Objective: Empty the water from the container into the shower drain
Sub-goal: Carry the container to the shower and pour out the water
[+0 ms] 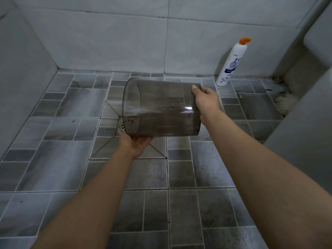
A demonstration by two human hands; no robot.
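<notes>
Head camera looks down into a tiled shower corner, and the pour is well under way. Both hands are on the container [161, 108], a smoky see-through cylinder lying almost flat on its side in the air, open mouth to the left and base to the right. Left hand [137, 143] cups it from below near the mouth, palm up, fingers wrapped under the lower wall. Right hand [204, 100] clamps over the base end, thumb on top, fingers hidden behind the plastic. So the hands sit well apart, one at each end, both gripping.

Where is it aimed? The mouth hangs right above the round metal shower drain [124, 126], whose slotted cover shows partly through the plastic, set in paler tiles of the floor [53, 168]. Good placement. As for the water, a pale streak smears across the inner wall near the mouth, which may be water sliding out, but no clear stream or puddle shows, so how much is left inside I cannot tell. My read: the tipping is done, the draining is late or nearly finished, and what is left is a steeper tilt to shed the last drops. A white cleaner bottle [230, 63] with an orange cap stands against the back wall, well clear of the action.
</notes>
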